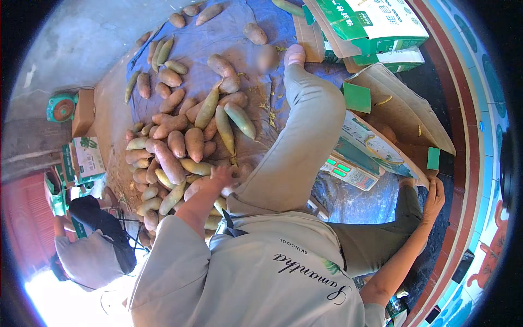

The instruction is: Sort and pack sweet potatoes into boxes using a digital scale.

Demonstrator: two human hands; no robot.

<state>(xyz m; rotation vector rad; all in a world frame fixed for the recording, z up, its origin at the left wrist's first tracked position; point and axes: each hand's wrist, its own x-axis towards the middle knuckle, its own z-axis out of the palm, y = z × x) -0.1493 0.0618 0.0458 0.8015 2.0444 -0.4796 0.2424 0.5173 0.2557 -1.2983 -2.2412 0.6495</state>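
Note:
My left hand (222, 177), blurred, hovers over the near right side of a big heap of long root vegetables (194, 144); its fingers look apart and nothing shows in them. They look like radishes, some reddish-brown as if soiled, others green or yellowish. Off to the right, my right hand (434, 197) is closed on the near corner of an open cardboard box (400, 155), beside a green flap. A brown vegetable lies partly visible inside this box. Near my left foot, a round brown vegetable (268, 59) is smeared by motion.
A digital scale (350, 173) with lit green displays stands beside the box, between my legs. Green and white cartons (376, 27) are stacked at the far right. Loose vegetables lie on a blue sheet (253, 13). Another person (95, 253) is at the lower left, near a green fan-like object (61, 108).

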